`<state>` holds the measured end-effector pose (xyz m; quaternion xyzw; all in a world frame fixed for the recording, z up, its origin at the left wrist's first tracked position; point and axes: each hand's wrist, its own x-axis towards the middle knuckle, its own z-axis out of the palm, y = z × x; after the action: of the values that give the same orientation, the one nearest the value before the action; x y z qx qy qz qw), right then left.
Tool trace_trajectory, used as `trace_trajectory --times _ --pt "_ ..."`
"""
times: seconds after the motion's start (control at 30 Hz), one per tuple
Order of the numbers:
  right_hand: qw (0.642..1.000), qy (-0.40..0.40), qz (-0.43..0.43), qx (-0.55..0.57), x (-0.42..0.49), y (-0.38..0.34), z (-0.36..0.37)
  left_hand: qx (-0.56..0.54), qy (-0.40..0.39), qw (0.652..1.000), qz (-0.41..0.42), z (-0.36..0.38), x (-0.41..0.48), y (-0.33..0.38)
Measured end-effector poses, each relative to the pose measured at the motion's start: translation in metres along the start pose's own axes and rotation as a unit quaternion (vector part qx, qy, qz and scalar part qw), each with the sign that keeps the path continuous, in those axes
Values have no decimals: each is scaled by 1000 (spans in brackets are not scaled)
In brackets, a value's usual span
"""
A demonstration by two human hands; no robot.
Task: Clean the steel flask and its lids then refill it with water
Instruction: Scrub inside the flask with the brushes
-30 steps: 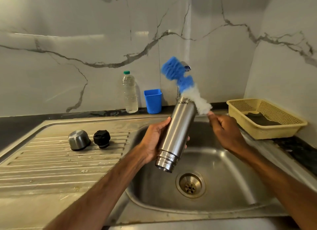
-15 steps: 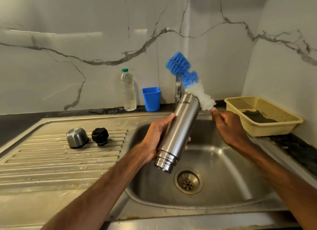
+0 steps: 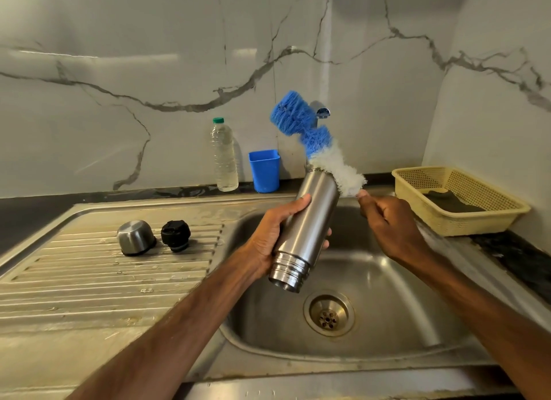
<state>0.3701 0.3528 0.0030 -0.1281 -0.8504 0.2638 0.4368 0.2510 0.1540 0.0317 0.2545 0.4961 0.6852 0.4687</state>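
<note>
Steel sink (image 3: pixel 402 295) with its ribbed drainboard (image 3: pixel 104 268), set into a dark surface (image 3: pixel 518 256) below a veined marble wall; all positions are given relative to the sink basin. Above the basin, the left hand (image 3: pixel 277 238) holds the steel flask (image 3: pixel 307 229) tilted, threaded mouth pointing down toward the viewer and over the drain (image 3: pixel 329 313), base raised toward the wall. The grip of the left hand is closed around the flask's middle, thumb along its upper side, fingertips (image 3: pixel 325 244) showing past its far side. The right hand (image 3: pixel 387 220) is over the right part of the basin; its grip is closed on the handle end of a bottle brush (image 3: pixel 313 140), the handle itself hidden within the fingers. The brush slants up and away from the hand, its white bristles touching the raised base of the flask, its blue bristles reaching in front of the tap (image 3: pixel 322 111) at the back of the basin. Right of the basin, a yellow perforated basket (image 3: pixel 492 217) rests on the surface and contains a dark item, not identifiable. Behind the basin's left corner, against the wall, stand a clear plastic water bottle (image 3: pixel 224 158) with a green cap and, just beside it on the basin's side, a blue cup (image 3: pixel 264 170). Left of the basin, on the drainboard, a steel lid (image 3: pixel 135 238) lies dome up, and a black stopper lid (image 3: pixel 176 232) sits just beside it, nearer the basin; the two appear slightly apart.
</note>
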Motion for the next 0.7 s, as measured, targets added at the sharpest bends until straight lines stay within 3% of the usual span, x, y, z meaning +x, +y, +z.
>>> trace_trajectory --times 0.27,0.57,0.7 --pt "997 -68 1 42 -20 -25 9 -23 77 995 50 4 -1 9" --pt "978 -158 -118 68 -38 -47 26 -50 174 977 113 -17 -4 17" --pt "987 -122 -88 54 -29 -36 28 -33 157 981 110 -13 -2 19"
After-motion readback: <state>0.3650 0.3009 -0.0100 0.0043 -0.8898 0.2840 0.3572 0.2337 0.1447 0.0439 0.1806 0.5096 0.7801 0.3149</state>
